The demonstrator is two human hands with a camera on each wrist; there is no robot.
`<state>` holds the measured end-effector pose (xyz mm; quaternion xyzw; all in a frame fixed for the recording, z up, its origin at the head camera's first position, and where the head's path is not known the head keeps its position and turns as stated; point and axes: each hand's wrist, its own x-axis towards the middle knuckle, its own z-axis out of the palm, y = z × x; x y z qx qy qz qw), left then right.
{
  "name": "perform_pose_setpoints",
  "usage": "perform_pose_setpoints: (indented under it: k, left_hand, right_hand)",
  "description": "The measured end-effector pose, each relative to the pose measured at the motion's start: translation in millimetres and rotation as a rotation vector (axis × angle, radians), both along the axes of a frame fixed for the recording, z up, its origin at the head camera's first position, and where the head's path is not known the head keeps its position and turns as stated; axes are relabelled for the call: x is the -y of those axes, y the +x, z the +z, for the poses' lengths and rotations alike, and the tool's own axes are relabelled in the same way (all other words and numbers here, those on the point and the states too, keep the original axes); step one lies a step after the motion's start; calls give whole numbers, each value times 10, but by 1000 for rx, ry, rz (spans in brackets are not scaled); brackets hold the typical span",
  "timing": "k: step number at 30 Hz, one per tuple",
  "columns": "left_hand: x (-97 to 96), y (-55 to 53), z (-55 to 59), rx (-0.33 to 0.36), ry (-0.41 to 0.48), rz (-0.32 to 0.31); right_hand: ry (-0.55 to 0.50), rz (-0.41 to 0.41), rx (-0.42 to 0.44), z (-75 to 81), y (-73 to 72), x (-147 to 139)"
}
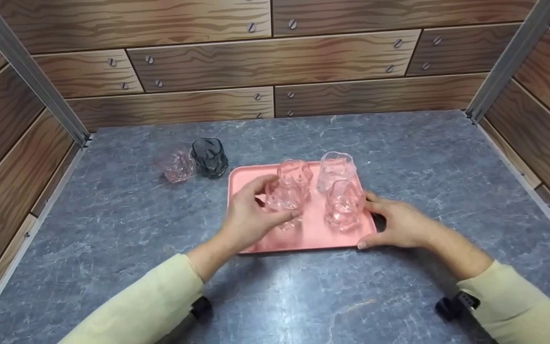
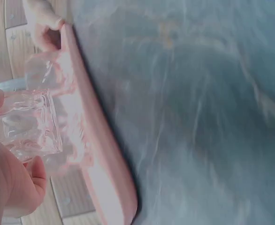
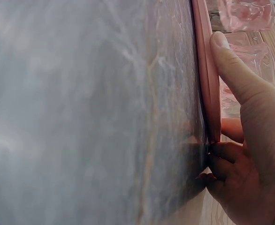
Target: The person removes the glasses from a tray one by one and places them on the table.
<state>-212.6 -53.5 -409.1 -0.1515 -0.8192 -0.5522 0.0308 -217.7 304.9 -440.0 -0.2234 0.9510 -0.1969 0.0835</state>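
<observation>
My left hand holds a pink clear glass between thumb and fingers over the left half of a pink tray. In the left wrist view, the held glass lies close to the tray's rim. On the tray stand another pink glass behind it, a colourless glass at the back right and a pink glass at the front right. My right hand grips the tray's right edge, the thumb at the front corner and the other fingers along the side.
Left of the tray, a dark grey glass and a pale pink glass stand side by side on the grey marbled table. Wood-patterned panels close off the back and both sides.
</observation>
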Motion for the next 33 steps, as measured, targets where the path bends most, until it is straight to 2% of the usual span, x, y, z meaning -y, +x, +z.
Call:
perform_pose_setpoints:
  k: [4, 10, 13, 18, 20, 29, 33]
  left_hand:
    - [177, -51, 106, -15, 22, 46]
    - [468, -145, 280, 42, 34, 128]
    - [609, -201, 326, 34, 47, 159]
    - [829, -303, 325, -45, 26, 204]
    - [906, -338, 311, -57, 9, 231]
    - [1177, -480, 187, -32, -40, 333]
    - [1256, -503, 122, 3, -48, 361]
  right_hand:
    - [-6, 4, -7, -5, -3, 0]
    - [-17, 8, -18, -10, -7, -4]
    - [-24, 7, -22, -17, -7, -4]
    - [-26, 5, -21, -19, -6, -3]
    - [-25, 2, -19, -18, -2, -5]
    - [-18, 0, -12, -19, -1, -14]
    - [-24, 2, -14, -31, -6, -13]
